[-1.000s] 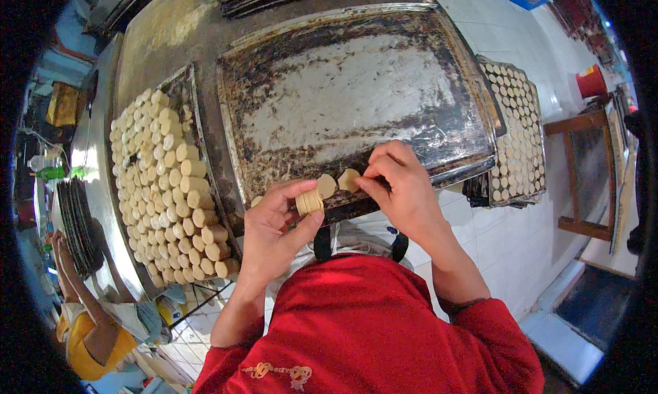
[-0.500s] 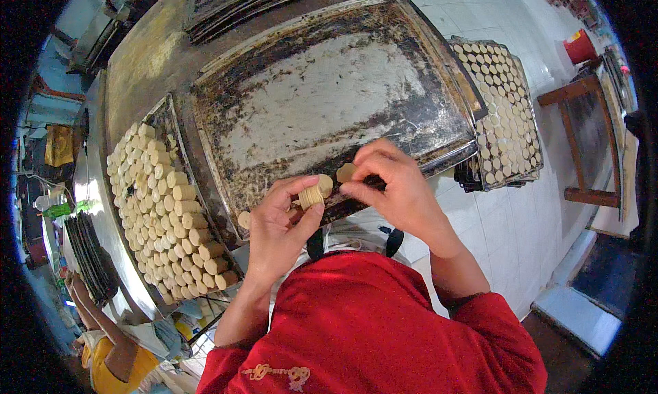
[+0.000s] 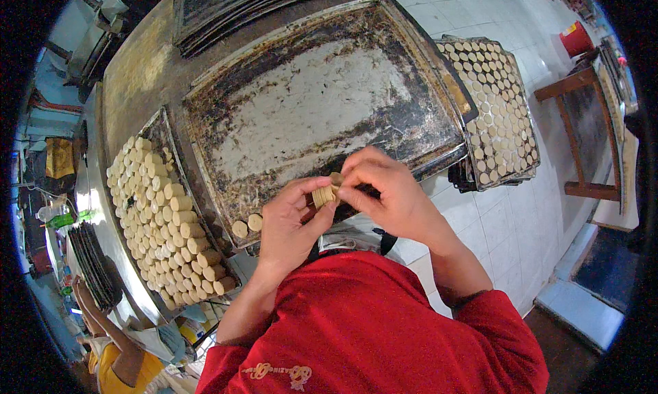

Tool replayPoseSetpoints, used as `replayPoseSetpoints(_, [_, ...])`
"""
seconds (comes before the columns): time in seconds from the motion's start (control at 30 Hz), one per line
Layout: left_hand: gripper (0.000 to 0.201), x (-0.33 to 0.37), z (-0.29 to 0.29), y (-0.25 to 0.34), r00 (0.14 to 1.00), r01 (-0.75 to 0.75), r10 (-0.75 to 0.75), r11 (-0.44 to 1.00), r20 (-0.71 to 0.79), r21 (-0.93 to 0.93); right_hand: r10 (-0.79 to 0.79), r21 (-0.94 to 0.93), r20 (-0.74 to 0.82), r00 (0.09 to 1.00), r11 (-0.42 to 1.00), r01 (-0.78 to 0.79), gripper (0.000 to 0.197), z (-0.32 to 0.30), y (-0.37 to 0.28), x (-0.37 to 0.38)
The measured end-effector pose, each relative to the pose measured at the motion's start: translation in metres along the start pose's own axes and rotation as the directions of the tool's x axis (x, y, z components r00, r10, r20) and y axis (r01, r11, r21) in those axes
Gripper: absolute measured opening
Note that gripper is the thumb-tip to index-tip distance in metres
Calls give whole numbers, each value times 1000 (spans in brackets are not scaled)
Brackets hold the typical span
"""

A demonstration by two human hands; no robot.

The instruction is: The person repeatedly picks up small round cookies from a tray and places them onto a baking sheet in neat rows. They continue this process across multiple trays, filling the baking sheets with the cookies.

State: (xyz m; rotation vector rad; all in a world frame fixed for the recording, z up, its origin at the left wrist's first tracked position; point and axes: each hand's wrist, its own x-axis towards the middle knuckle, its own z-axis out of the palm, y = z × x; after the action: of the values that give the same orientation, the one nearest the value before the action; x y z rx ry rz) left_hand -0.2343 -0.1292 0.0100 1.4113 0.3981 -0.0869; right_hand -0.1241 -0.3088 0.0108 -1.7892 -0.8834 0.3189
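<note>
My left hand (image 3: 291, 212) is closed round a short stack of thin, pale dough discs (image 3: 323, 196), held on its side above the near edge of a large, worn baking tray (image 3: 308, 99). Against the stack's right end, my right hand (image 3: 385, 187) pinches with thumb and fingers at a single dough disc (image 3: 336, 178); its fingertips partly cover that disc. Two loose discs (image 3: 255, 222) lie at the tray's near left corner, just left of my left hand.
On the left, another tray (image 3: 164, 123) carries many dough cylinders (image 3: 185, 233). Disc-filled trays (image 3: 490, 113) are stacked at the right. Dark trays (image 3: 226, 13) lie at the back. At lower left is another person in yellow (image 3: 120, 366). A wooden frame (image 3: 572, 133) stands far right.
My right hand has moved left and in against the stack; before, it held a disc slightly apart. Two discs now show at the tray's corner, where one showed before. The view has shifted slightly.
</note>
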Motion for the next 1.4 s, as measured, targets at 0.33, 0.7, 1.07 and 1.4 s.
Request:
replayPoseSetpoints(0.33, [36, 3, 11, 7, 1000, -9, 8, 999, 7, 41, 29, 29, -7, 1000, 999, -29, 11, -15, 6, -5])
replayPoseSetpoints(0.7, [38, 30, 29, 5, 992, -89, 93, 995, 89, -53, 82, -160, -143, 986, 982, -104, 9, -41, 22, -14])
replayPoseSetpoints(1.07, [39, 50, 49, 4, 989, -29, 43, 995, 141, -97, 98, -283, -234, 967, 945, -164, 14, -64, 32, -21])
replayPoseSetpoints(1.4, [38, 66, 71, 9, 976, 62, -43, 995, 212, -84, 51, -386, -339, 939, 903, -188, 13, -81, 37, -26])
